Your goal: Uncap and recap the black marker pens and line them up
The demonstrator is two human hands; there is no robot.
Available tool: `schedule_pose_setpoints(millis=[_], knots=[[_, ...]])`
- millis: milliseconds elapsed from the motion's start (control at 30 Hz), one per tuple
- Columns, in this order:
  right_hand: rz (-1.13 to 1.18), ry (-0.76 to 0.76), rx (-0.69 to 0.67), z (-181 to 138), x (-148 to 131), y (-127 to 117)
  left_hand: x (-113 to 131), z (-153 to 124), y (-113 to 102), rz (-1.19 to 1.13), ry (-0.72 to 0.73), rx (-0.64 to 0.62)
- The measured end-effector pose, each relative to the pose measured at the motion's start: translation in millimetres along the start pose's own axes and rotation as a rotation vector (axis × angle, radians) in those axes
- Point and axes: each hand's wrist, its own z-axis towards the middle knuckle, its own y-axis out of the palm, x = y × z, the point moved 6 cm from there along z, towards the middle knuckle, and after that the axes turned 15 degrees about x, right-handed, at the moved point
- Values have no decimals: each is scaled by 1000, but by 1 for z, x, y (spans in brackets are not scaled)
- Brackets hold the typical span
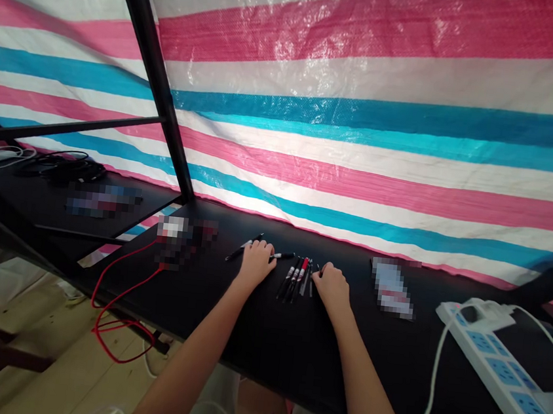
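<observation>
My left hand (256, 264) is closed over the black table, with a black pen (283, 256) sticking out to the right from its fingers. Beyond that hand lies another black pen (238, 252), slanting and partly hidden by it. Between my two hands, several pens (295, 276) are lined up side by side, one with a red part (304, 264). Thin dark sticks (311, 286) lie at the right end of this row. My right hand (333, 285) is closed beside them, thumb and finger pinched at a small dark piece that I cannot make out.
A blurred flat object (392, 288) lies to the right, then a white power strip (501, 369) with plugs and a cable. At left are blurred items (181, 240) with a red cable (114, 295) over the table edge. A black frame post (154, 75) and striped sheeting (364, 124) stand behind.
</observation>
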Motion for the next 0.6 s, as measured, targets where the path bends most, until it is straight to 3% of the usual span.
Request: schedule_pose_setpoints(millis=[133, 233, 300, 467, 600], knots=[[-4, -2, 28, 0, 3, 1, 2, 2, 1, 19, 44, 26], [145, 59, 65, 4, 11, 2, 9, 3, 0, -23, 59, 40], [362, 150, 102, 8, 18, 4, 13, 3, -3, -61, 54, 46], [1148, 374, 146, 17, 23, 14, 21, 3, -6, -120, 72, 49], [1441, 460, 114, 17, 19, 16, 22, 3, -6, -147, 85, 54]])
